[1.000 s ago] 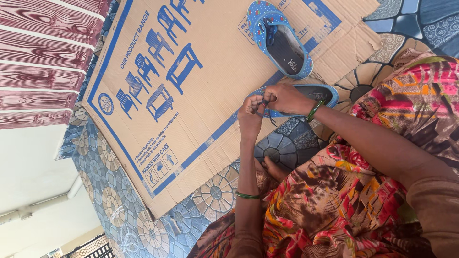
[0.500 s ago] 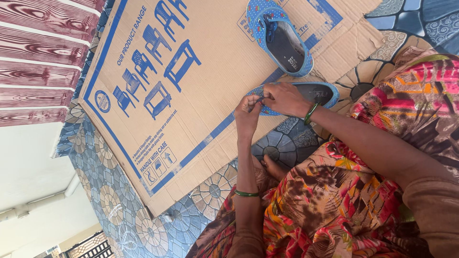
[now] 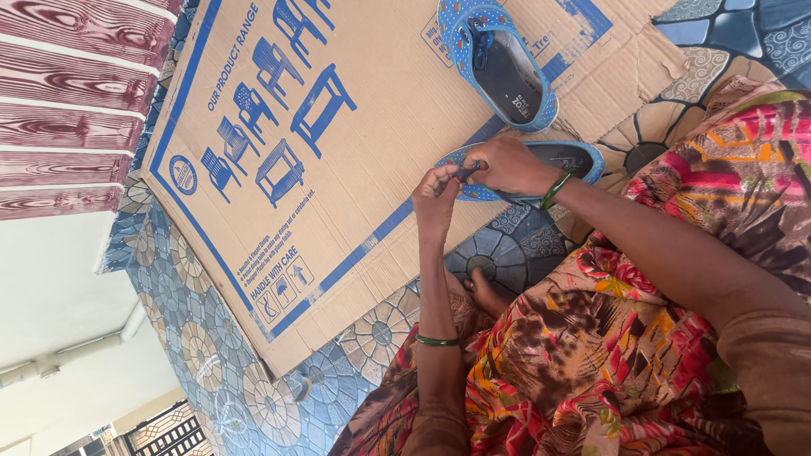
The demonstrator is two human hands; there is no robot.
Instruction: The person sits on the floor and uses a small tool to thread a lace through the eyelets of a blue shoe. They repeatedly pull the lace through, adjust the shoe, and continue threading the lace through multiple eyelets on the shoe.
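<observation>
Two blue dotted canvas shoes lie on a flattened cardboard sheet. The far shoe rests on its side with its dark insole showing. The near shoe sits at the cardboard's edge, partly hidden by my hands. My right hand rests over its front and pinches a dark blue lace end. My left hand meets it from below, fingertips on the same lace. Green bangles circle both wrists.
The cardboard, printed with blue furniture drawings, lies on a patterned blue tile floor. A dark red wood-grain panel borders the left. My lap, in a bright floral cloth, fills the lower right, with a bare foot showing.
Both hands stay at the near shoe's lace with small finger movements. The view has shifted slightly; the shoes and cardboard have not moved.
</observation>
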